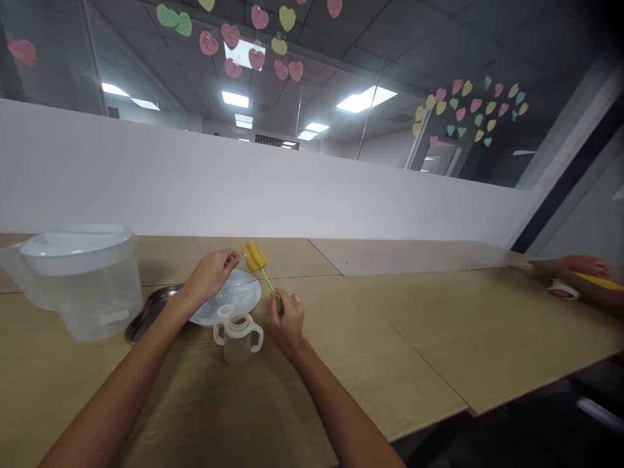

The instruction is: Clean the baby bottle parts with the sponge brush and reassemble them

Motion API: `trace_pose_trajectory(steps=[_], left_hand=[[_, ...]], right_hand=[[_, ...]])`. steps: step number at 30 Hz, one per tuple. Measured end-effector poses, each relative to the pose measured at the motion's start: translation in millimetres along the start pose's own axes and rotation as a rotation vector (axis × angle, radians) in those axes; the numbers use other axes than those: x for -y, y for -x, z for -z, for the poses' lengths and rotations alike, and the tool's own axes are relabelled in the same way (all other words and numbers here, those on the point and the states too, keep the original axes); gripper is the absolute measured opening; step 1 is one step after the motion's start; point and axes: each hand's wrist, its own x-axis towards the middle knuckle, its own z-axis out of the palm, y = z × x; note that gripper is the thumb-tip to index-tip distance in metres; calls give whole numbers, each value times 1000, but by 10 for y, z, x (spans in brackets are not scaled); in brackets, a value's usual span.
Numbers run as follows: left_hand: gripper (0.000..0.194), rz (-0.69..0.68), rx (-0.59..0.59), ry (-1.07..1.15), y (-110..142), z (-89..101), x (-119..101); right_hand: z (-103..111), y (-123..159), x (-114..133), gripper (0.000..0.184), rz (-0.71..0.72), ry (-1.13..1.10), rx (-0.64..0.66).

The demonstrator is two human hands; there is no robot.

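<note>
My right hand (pixel 287 320) is closed round the green handle of a bottle brush (pixel 257 259), whose yellow sponge head points up and away. My left hand (pixel 210 273) pinches a small clear piece I cannot make out, right beside the sponge head. Below both hands a clear baby bottle with two handles (pixel 237 334) stands upright on the wooden table (pixel 439 338). Behind it lies a pale round plate (pixel 244 296), resting partly on a metal tray (pixel 149 311).
A large clear plastic jug (pixel 82 279) stands at the left. A white partition wall (pixel 292 188) runs along the table's far side. At the far right another person's hands (pixel 570 273) rest on the table, with something white and yellow.
</note>
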Motion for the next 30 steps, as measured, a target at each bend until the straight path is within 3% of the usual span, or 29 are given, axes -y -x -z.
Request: trace_pose_trajectory(steps=[6, 13, 18, 23, 26, 30], left_hand=[[33, 43, 32, -89, 17, 7, -41], [26, 40, 68, 28, 42, 106, -5], [17, 152, 36, -250, 17, 181, 247], [16, 411, 219, -428, 49, 305, 614], [13, 527, 273, -460, 89, 294, 787], [8, 563, 284, -419, 145, 192, 955]], right_hand=[[-31, 67, -80, 32, 137, 48, 12], [10, 48, -60, 29, 192, 5, -29], [49, 25, -15, 27, 154, -89, -13], [41, 4, -31, 23, 49, -159, -106], [18, 6, -62, 22, 20, -158, -108], [-5, 9, -83, 21, 8, -147, -114]])
